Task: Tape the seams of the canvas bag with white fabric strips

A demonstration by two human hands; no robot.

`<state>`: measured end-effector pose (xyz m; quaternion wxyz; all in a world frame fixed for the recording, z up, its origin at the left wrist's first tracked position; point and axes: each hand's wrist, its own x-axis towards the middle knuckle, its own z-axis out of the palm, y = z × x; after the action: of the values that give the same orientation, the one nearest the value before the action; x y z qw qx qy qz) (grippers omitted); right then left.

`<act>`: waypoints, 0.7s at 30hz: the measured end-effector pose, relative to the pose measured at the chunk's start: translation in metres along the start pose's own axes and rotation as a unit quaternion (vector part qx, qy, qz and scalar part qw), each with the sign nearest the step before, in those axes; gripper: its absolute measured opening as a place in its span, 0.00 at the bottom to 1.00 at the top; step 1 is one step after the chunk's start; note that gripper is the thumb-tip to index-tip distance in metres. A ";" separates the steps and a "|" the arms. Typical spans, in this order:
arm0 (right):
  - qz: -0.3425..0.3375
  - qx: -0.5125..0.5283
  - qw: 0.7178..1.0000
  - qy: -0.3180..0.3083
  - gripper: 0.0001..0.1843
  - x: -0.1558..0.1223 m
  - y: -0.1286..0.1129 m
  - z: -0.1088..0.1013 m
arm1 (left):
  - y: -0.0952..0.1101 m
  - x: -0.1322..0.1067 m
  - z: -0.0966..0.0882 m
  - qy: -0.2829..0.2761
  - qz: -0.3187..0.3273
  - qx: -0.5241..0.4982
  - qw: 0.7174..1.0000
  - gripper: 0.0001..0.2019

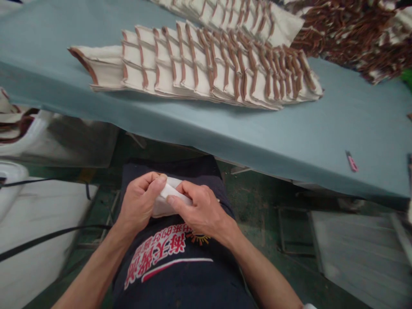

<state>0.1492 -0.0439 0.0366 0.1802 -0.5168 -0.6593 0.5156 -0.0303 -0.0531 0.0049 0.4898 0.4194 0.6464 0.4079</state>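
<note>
Close to my body, above the dark apron (180,274) with red lettering, both hands grip one folded piece of white cloth (164,208). My left hand (140,199) pinches its left end between thumb and fingers. On the other side my right hand (202,208) presses the cloth's folded edge under the thumb. Part of the cloth is hidden behind the fingers. Beyond the hands, on the blue-covered table (128,116), lies a long overlapping row of white cloth pieces (199,68) with brown edges.
A second row of white pieces (231,15) lies farther back, beside a heap of brown and white scraps (354,34). A small pink-handled cutter (352,162) rests on the table at right. White plastic bins (74,141) stand at left. Dark straps (54,238) cross the left side.
</note>
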 end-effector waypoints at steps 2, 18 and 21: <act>-0.002 -0.041 0.999 -0.003 0.17 -0.003 -0.004 -0.010 | 0.003 0.003 -0.005 -0.005 0.001 0.001 1.000 0.22; 0.118 -0.144 0.982 -0.039 0.21 -0.066 0.048 -0.055 | 0.053 0.008 -0.018 -0.039 0.160 0.123 0.979 0.17; 0.071 -0.213 0.968 0.114 0.14 -0.061 0.033 -0.072 | 0.057 0.003 -0.017 -0.056 0.212 0.161 0.962 0.16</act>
<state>0.2458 -0.0629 0.0550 0.1034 -0.6442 -0.6904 0.3126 -0.0390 -0.0341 0.0602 0.3531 0.6426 0.5712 0.3689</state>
